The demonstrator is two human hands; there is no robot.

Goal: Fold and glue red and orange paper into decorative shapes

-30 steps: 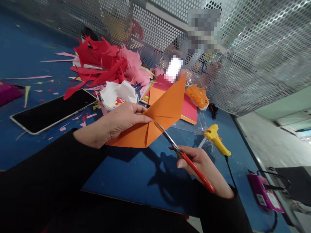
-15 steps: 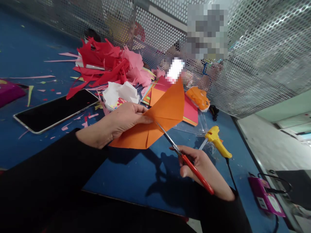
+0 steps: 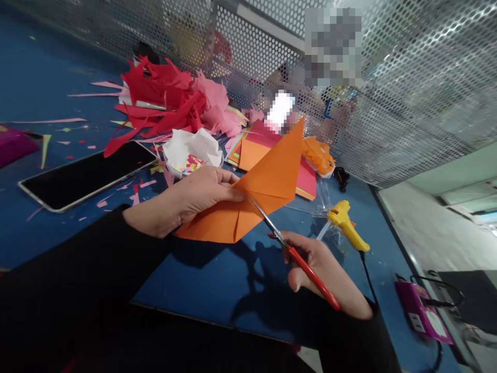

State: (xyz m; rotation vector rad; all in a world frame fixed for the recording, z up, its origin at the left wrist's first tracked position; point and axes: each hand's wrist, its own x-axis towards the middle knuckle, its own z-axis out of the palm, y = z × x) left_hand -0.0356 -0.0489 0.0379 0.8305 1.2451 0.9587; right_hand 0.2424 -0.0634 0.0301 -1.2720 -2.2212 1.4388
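Observation:
My left hand (image 3: 202, 192) pinches a folded sheet of orange paper (image 3: 274, 171) near its middle, with thumb and fingers closed on it. Creases run across the sheet, and one pointed flap rises to the upper right. In my right hand (image 3: 316, 267) is a pair of red-handled scissors (image 3: 312, 277), gripped by the handles. The metal blades reach up and left into the paper, with their tips close to my left thumb. Part of the paper's lower left is hidden behind my left hand.
A phone (image 3: 89, 176) lies at left beside red paper strips (image 3: 166, 98). Behind my left hand stands a bowl (image 3: 217, 160) lined with white paper. Coloured sheets (image 3: 306, 178), a yellow glue gun (image 3: 349, 228) and a purple power strip (image 3: 423, 311) lie to the right. Perforated metal panels (image 3: 256, 41) border the back.
The orange paper's upper flap has swung up and to the right, and its cut looks slightly wider. The scissors and my right hand have shifted a little to the left.

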